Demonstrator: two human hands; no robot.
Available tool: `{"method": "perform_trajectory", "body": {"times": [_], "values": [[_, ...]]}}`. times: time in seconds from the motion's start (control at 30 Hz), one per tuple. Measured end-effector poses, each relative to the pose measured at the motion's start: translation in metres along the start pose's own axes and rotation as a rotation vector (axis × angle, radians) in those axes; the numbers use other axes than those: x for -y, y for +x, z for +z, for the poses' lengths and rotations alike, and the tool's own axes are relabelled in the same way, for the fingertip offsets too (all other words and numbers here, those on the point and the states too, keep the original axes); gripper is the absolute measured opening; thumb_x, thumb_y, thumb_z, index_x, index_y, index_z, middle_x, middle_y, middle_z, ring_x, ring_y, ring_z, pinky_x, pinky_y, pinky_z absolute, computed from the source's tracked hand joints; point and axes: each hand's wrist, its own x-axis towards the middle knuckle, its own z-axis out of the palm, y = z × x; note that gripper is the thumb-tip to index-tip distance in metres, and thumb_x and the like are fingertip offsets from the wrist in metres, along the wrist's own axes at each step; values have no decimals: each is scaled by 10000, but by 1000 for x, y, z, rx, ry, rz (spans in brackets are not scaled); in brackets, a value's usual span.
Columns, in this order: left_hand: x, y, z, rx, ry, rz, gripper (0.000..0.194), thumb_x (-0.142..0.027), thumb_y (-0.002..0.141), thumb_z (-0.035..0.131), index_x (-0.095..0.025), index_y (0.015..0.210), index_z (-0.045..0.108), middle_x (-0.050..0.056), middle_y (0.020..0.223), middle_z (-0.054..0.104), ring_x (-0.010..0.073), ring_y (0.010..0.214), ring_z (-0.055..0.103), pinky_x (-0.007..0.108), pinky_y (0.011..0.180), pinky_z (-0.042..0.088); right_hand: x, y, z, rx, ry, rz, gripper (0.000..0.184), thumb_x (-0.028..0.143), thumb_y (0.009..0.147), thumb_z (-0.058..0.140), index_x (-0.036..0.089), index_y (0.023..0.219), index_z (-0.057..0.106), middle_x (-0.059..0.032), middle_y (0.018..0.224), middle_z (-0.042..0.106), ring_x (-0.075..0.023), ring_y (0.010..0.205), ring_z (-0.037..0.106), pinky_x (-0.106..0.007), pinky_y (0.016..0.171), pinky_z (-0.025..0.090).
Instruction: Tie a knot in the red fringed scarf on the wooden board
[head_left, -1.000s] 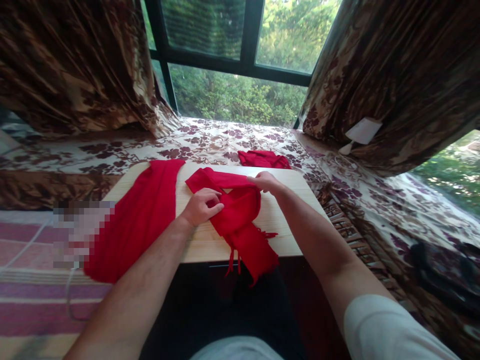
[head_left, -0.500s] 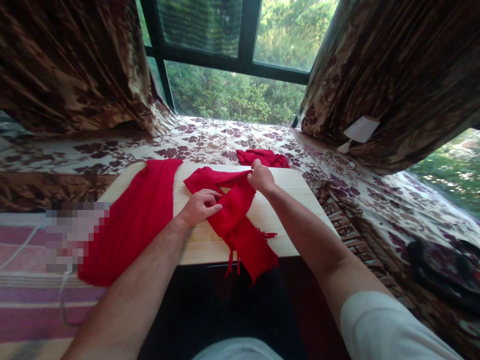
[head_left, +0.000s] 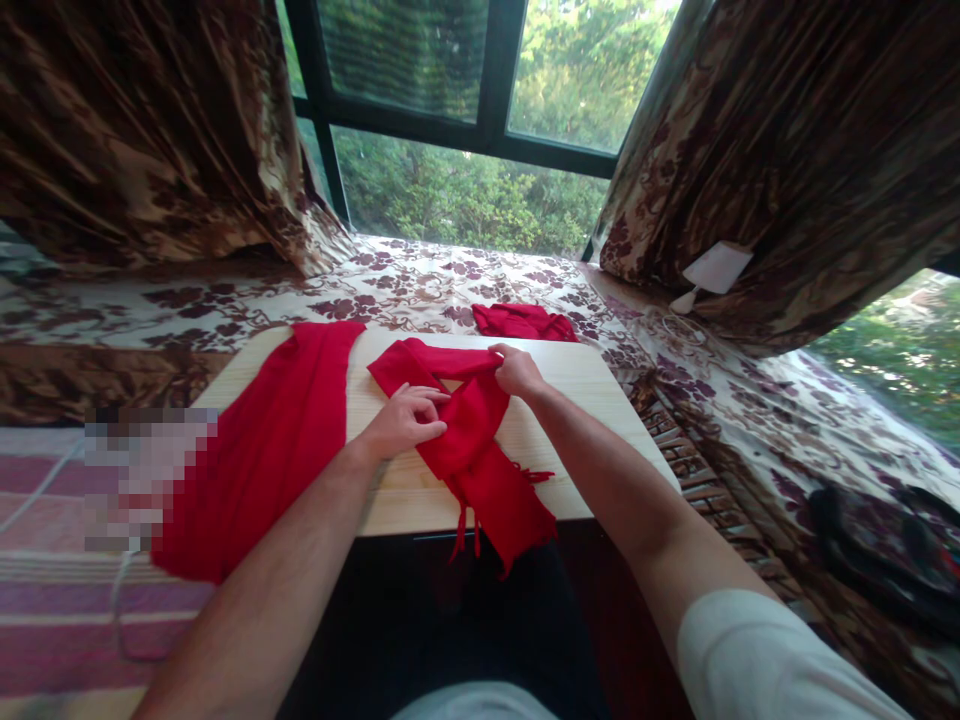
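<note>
A red scarf (head_left: 469, 425) with fringed ends lies looped across itself on a pale wooden table (head_left: 577, 440), its fringe hanging over the near edge. The far right bend of the loop is pinched by my right hand (head_left: 517, 371), thumb and fingers closed on the cloth. My left hand (head_left: 405, 420) rests against the scarf's left side, with thumb and forefinger apart on the fabric. A small gap in the loop shows the wood between the hands.
A larger red cloth (head_left: 277, 440) drapes over the table's left side. Beyond the far edge, another red cloth (head_left: 523, 321) lies bunched on the floral cover (head_left: 420, 270). A white lamp (head_left: 718, 267) stands at the right, above a dark bag-like object (head_left: 862, 560).
My right hand has lowered slightly and flattened the far bend of the scarf. The left hand has shifted a little, its thumb and forefinger now further apart.
</note>
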Motion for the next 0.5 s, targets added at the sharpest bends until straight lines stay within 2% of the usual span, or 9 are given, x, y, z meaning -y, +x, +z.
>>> {"method": "perform_trajectory", "body": {"times": [0.07,0.17,0.23,0.37,0.43,0.5], "values": [[-7,-4,-1,-49,-71,-30,241,-336,717,664,-208,541,561,70,1179,734,280,1167,631,532,1190,268,-1,-1,1,-16,-11,-7,551,58,755,590,213,1277,674,-76,1183,728,-223,1065,672,-260,933,487],[-14,-14,-3,-93,-113,-75,230,-291,695,616,-214,502,519,80,1086,744,258,1053,670,411,1006,475,-3,-1,2,-28,-3,9,527,45,751,575,203,1240,695,-74,1157,732,-215,1055,668,-250,925,483],[-14,-22,-4,-104,-59,-116,231,-292,693,591,-222,486,516,72,988,751,249,986,680,370,913,506,-5,1,3,-38,22,37,518,35,751,553,197,1219,704,-73,1144,733,-205,1046,667,-240,907,484],[-18,-32,-6,-135,118,-211,238,-331,737,569,-230,523,539,43,829,739,227,852,678,346,833,501,-11,4,3,-30,50,66,494,72,727,596,214,1183,720,-59,1131,732,-201,1031,660,-243,888,481],[-24,-30,-7,-173,224,-269,186,-361,768,575,-233,636,605,33,800,733,222,789,669,347,800,504,-14,7,1,26,87,59,424,180,744,653,222,1160,727,-48,1112,734,-204,1011,660,-249,867,485],[-33,-24,-7,-217,314,-258,195,-400,808,572,-229,811,667,42,866,746,232,817,676,354,819,512,-14,12,-3,69,145,63,332,372,824,625,208,1089,743,-50,1042,744,-206,961,669,-257,827,493]]}}
